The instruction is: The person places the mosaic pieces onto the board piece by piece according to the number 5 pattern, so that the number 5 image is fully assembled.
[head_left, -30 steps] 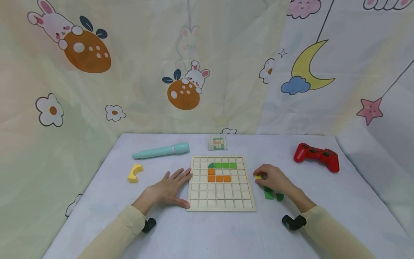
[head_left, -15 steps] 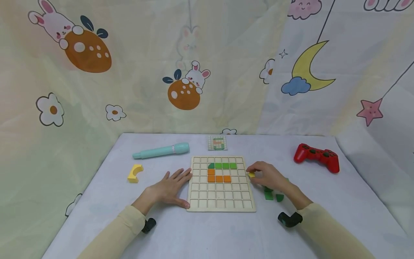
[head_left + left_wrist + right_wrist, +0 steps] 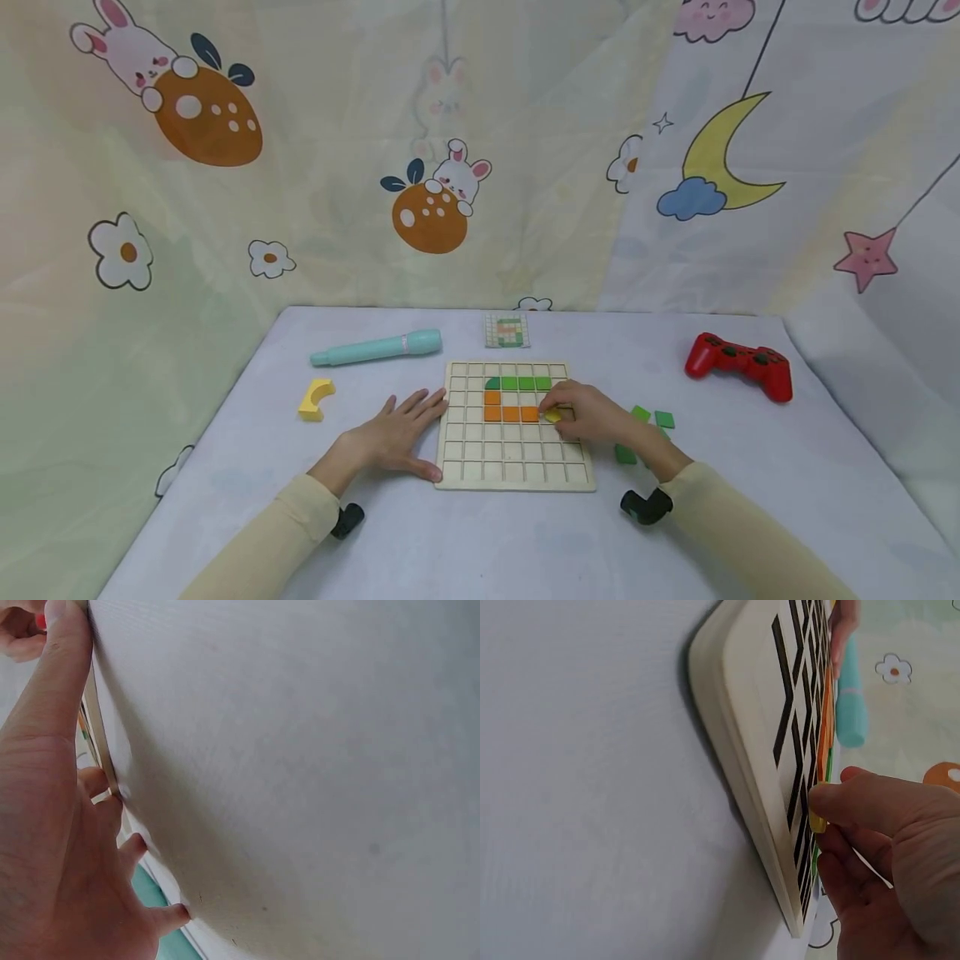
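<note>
A wooden grid board (image 3: 510,475) lies at the table's middle, with a row of green tiles (image 3: 527,383) and several orange tiles (image 3: 511,414) set in its cells. My left hand (image 3: 393,437) rests with fingers spread along the board's left edge. Between thumb and fingers, my right hand (image 3: 588,412) pinches a small yellow tile (image 3: 552,415) over the board, just right of the orange row. In the right wrist view the yellow tile (image 3: 818,814) is close to the board's surface; whether it touches cannot be told. Loose green tiles (image 3: 664,419) lie beside the right wrist, partly hidden by it.
Behind the board lies a small pattern card (image 3: 507,331). A teal tube-shaped object with a wider end (image 3: 377,347) and a yellow arch block (image 3: 316,400) are on the left. A red game controller (image 3: 738,367) sits at the back right.
My right hand has carried the yellow tile left, from beside the board to above its right part. More of the loose green tiles now show. The left hand stays at the board's edge.
</note>
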Action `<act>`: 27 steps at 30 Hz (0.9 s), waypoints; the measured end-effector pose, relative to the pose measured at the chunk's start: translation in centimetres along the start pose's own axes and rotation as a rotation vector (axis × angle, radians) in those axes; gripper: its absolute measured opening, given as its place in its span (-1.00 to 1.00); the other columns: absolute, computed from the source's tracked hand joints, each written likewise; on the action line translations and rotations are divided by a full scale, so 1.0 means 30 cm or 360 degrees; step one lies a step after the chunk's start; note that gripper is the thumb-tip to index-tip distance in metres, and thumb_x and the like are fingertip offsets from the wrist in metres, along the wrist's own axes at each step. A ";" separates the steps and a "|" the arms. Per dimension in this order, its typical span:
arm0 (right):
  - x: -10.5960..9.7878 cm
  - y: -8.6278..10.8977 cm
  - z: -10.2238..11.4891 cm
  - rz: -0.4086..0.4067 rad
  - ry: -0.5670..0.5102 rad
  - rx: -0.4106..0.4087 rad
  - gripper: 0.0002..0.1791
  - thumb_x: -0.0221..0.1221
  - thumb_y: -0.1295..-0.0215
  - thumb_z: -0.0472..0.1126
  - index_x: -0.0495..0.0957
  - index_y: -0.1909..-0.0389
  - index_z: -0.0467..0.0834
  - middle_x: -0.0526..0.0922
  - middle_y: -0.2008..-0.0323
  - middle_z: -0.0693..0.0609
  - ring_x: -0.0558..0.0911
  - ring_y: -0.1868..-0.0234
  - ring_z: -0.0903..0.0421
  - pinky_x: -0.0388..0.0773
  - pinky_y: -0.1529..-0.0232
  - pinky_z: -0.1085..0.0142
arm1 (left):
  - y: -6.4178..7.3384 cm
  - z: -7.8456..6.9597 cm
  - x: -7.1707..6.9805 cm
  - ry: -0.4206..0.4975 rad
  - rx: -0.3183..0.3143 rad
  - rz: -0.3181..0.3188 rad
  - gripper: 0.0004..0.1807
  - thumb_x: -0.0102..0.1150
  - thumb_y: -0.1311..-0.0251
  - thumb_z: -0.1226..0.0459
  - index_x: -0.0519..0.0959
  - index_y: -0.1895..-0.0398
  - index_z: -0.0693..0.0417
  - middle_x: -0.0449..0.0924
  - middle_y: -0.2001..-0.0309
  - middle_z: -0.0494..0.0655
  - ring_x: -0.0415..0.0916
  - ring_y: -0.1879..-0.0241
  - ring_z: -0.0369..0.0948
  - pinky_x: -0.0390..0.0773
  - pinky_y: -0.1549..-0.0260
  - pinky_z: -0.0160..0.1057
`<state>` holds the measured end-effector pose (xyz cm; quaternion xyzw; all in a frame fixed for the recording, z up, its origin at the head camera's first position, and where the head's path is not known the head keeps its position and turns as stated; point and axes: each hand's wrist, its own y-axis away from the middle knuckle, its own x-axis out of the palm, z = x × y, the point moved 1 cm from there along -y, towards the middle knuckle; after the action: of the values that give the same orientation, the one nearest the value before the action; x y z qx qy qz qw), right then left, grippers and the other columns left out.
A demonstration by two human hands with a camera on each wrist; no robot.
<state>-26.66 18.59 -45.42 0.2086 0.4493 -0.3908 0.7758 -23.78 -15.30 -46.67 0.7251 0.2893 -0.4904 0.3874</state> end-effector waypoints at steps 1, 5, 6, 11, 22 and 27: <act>0.002 -0.003 0.002 0.0012 -0.0008 0.0009 -0.66 0.31 -0.08 -0.37 0.67 0.12 -0.01 0.64 0.04 0.13 0.52 -0.01 0.12 0.52 -0.10 0.13 | 0.000 -0.001 -0.001 -0.0004 -0.0001 0.0002 0.29 0.21 0.18 -0.44 -0.12 -0.56 -0.12 -0.33 -0.59 -0.20 -0.30 -0.57 -0.01 -0.12 -0.39 0.34; 0.008 -0.012 0.011 0.0028 -0.0048 0.0024 -0.65 0.27 -0.11 -0.40 0.66 0.10 0.01 0.64 0.04 0.17 0.54 0.00 0.15 0.54 -0.08 0.18 | 0.000 -0.002 -0.002 -0.0008 0.0008 0.0002 0.28 0.21 0.17 -0.44 -0.11 -0.56 -0.10 -0.32 -0.59 -0.19 -0.30 -0.56 0.01 -0.11 -0.39 0.35; 0.009 -0.014 0.012 0.0026 -0.0044 0.0015 -0.65 0.26 -0.12 -0.41 0.65 0.09 0.00 0.64 0.05 0.16 0.55 0.01 0.15 0.55 -0.05 0.20 | 0.000 -0.002 -0.002 -0.0015 0.0007 0.0005 0.28 0.20 0.17 -0.45 -0.11 -0.56 -0.10 -0.33 -0.59 -0.19 -0.30 -0.57 0.00 -0.11 -0.39 0.34; 0.013 -0.014 0.015 0.0006 -0.0047 0.0026 -0.62 0.23 -0.13 -0.44 0.65 0.08 -0.01 0.65 0.05 0.17 0.56 0.02 0.16 0.56 -0.07 0.20 | 0.001 -0.003 -0.006 0.0000 0.0019 0.0004 0.27 0.20 0.15 -0.44 -0.09 -0.56 -0.09 -0.31 -0.59 -0.17 -0.29 -0.56 0.02 -0.12 -0.39 0.35; 0.010 0.002 0.017 -0.0102 -0.0068 0.0014 -0.69 0.26 -0.18 -0.39 0.63 0.03 -0.16 0.68 0.08 0.02 0.62 0.07 0.11 0.60 0.02 0.25 | 0.001 -0.003 -0.006 0.0006 0.0035 -0.0005 0.26 0.20 0.14 -0.43 -0.08 -0.56 -0.08 -0.29 -0.59 -0.16 -0.27 -0.56 0.04 -0.12 -0.38 0.37; 0.019 0.000 0.001 -0.0123 -0.0105 0.0037 -0.69 0.26 -0.17 -0.40 0.63 0.04 -0.16 0.68 0.07 0.00 0.61 0.10 0.12 0.61 0.05 0.27 | 0.001 -0.002 -0.005 0.0001 0.0038 0.0000 0.27 0.19 0.14 -0.44 -0.09 -0.56 -0.07 -0.30 -0.59 -0.15 -0.28 -0.56 0.04 -0.11 -0.37 0.37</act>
<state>-26.47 18.33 -45.90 0.1871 0.4265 -0.4323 0.7722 -23.76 -15.27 -46.52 0.7299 0.2837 -0.4935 0.3785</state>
